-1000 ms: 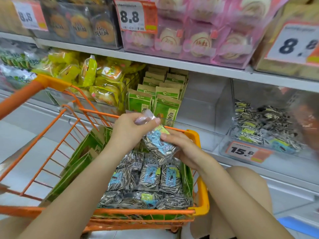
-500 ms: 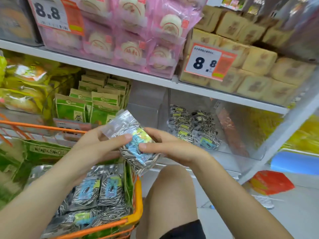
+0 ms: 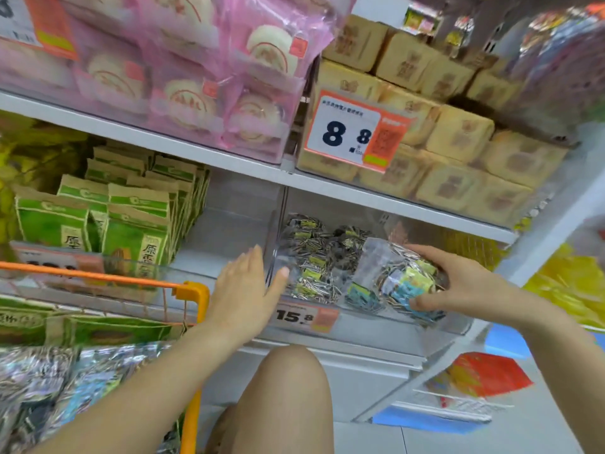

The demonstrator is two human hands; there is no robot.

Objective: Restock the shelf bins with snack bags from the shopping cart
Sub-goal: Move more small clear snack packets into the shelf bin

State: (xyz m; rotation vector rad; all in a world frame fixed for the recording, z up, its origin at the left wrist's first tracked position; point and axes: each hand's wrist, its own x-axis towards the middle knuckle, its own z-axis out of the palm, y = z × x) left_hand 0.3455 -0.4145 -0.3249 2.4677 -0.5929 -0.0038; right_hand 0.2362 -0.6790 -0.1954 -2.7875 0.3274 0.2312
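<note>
My right hand grips a clear bag of sunflower seeds with a blue-and-yellow label, holding it over the front of the clear shelf bin on the lower shelf. Several similar seed bags lie in that bin. My left hand is open with fingers straight, at the bin's left front corner, holding nothing. The orange shopping cart is at lower left, with more seed bags and green bags inside.
Green-and-brown paper bags fill the bin to the left. Pink bun packs and tan cake packs sit on the shelf above, with an 8.8 price tag. My knee is below. A red package lies on the floor at right.
My right hand carried the seed bag from over the cart to the seed bin at the right. My left hand let go of the bag and now is open by the bin.
</note>
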